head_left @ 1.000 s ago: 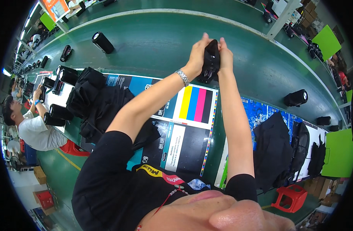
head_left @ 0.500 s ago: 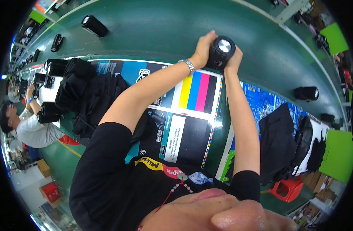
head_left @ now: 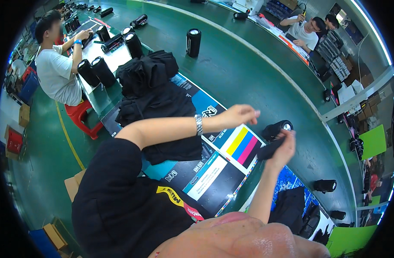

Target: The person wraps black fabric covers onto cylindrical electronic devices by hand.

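My left hand (head_left: 236,117), a metal watch on its wrist, is in the air above the printed sheets (head_left: 214,180), fingers loosely stretched and nothing in them. My right hand (head_left: 284,150) has its fingers closed on a piece of black cloth (head_left: 268,148), which hangs to the left of them. Just beyond that hand is a black cylindrical speaker (head_left: 272,130) with a silvery end, on the green work surface (head_left: 231,77). Neither hand visibly grips it. My right hand partly covers the view of it.
Piles of black cloth pouches (head_left: 158,103) lie left on the sheets, others (head_left: 289,206) at right. Another speaker (head_left: 193,43) stands farther off, one (head_left: 325,185) at right. A co-worker (head_left: 57,64) sits on a red stool (head_left: 83,118) at left; people (head_left: 306,32) work across the line.
Both hands have let go of the speaker, which rests on the green surface. My left hand has drawn away to the left; my right holds black cloth. The view has turned.
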Motion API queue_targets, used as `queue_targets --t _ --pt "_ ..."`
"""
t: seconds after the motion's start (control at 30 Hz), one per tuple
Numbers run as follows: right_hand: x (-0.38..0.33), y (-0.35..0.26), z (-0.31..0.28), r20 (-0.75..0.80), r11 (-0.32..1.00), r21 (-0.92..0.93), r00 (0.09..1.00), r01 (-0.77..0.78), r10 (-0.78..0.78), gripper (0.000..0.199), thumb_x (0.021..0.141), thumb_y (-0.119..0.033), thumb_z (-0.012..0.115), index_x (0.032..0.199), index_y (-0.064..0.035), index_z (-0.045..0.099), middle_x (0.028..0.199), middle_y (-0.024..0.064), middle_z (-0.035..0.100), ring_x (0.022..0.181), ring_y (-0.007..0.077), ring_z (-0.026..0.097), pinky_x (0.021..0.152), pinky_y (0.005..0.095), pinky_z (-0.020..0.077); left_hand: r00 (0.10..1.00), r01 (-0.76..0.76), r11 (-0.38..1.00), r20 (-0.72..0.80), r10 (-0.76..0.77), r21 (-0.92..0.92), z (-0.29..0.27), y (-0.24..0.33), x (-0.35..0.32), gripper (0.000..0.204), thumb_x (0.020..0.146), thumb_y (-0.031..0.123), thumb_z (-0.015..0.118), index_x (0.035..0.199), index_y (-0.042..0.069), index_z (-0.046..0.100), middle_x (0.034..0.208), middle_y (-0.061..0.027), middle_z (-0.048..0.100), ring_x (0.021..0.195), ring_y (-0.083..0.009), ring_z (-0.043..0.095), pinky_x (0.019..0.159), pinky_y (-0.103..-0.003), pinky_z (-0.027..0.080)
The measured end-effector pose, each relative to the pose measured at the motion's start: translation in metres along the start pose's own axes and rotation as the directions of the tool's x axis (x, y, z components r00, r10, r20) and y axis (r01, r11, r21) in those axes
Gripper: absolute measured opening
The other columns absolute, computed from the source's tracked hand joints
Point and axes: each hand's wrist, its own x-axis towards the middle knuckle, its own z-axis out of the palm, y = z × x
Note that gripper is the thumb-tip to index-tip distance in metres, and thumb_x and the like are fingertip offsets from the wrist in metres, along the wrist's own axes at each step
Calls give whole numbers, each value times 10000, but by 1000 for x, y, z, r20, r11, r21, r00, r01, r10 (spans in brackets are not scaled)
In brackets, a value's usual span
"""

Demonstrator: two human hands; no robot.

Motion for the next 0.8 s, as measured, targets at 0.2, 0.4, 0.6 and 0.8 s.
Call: queue_targets --t 0.2,0.4,0.6,0.8 --pt "-38 39 69 248 988 37 959 -151 138 365 1002 -325 450 1084 -3 601 941 50 557 883 120 524 809 261 419 995 -98 989 8 98 115 -9 -56 -25 223 892 180 665 997 -3 593 820 -27 626 769 -46 561 665 -204 454" --pt "-46 88 63 500 810 327 816 -487 290 426 1006 -337 428 1252 6 487 1206 112 555 1107 202 547 956 343 435 949 -132 986 -301 97 -98 -35 -41 -24 189 912 191 622 925 4 596 784 -6 616 729 -46 548 615 -209 443" --pt "-55 77 68 347 944 191 918 -267 190 284 982 -254 515 1118 -5 527 1043 70 585 962 137 567 861 285 459 952 -195 959 -196 236 206 -33 -44 -26 287 818 212 731 897 -17 577 784 -26 584 698 -73 511 608 -237 439" --pt "-54 76 69 216 995 12 972 -97 92 203 979 -129 473 1054 14 596 950 39 612 856 105 549 769 243 436 977 -186 982 -116 182 -31 -34 -37 -27 314 843 154 701 703 26 451 880 -56 637 690 -50 420 583 -245 394"
